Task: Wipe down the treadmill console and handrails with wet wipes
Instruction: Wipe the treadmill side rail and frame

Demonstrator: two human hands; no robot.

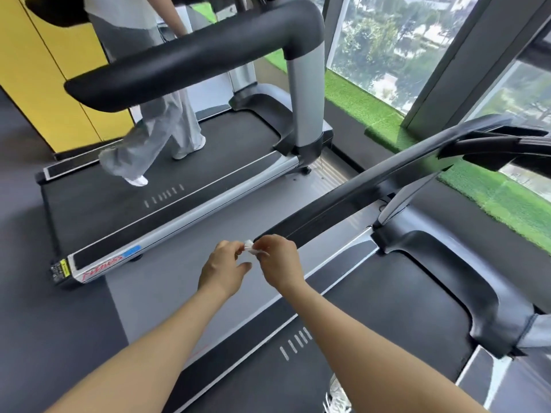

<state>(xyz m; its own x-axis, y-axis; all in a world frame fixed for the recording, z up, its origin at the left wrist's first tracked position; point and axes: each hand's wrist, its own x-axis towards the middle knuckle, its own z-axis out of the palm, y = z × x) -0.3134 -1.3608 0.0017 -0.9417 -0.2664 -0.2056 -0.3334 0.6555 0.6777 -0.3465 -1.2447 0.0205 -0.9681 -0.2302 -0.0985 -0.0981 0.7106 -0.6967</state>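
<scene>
— How were the arms set?
— Both bare forearms reached forward from six o'clock, converging toward twelve.
— And the hands?
— The left hand (224, 267) sat at nine o'clock of the right hand (278, 259), knuckles up, fingers curled. Their fingertips met, each pinching the small crumpled white wet wipe (250, 246) between them.

Bright, even daylight enters through the windows (387, 40) at upper right, leaving soft shadows. The view outside is washed out and hazy. Wide-angle distortion bends straight lines near the edges; fine detail is slightly soft.
</scene>
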